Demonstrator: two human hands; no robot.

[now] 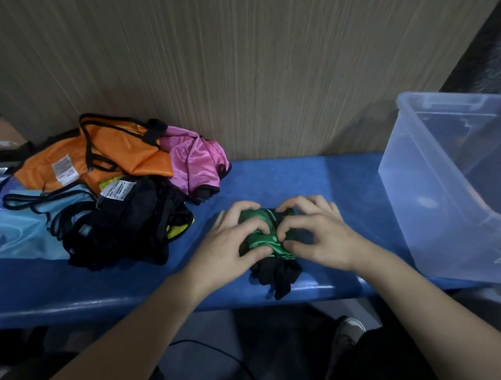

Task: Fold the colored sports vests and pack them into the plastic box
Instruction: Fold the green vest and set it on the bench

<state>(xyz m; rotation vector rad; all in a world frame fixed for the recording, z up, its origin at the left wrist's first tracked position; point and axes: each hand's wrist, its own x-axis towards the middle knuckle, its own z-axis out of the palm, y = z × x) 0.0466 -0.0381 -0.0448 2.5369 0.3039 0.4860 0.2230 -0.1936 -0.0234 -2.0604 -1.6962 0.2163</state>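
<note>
Centre frame: left hand (pixel 233 241) and right hand (pixel 316 235) both grasp the green vest (pixel 261 235) against the blue tabletop (pixel 273 181), apparently compacting it to fit the plastic box (pixel 428 189) at right.

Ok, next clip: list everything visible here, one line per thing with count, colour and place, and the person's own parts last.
Green sports vest with black trim: one, bundled small, on the bench centre, between both hands.
Orange vest with black trim: one, top of the pile at left.
Pink satin vest: one, right side of the pile.
Light blue vest: one, left bottom of the pile.
Black mesh vest: at least one, front of the pile; yellow fabric peeks from beneath.
Clear plastic box: one, on the bench at right, looks empty.
Blue bench top: one, under everything.
Wood-grain panel: one, behind the bench.
Left hand: grips the green vest.
Right hand: grips the green vest.
</note>
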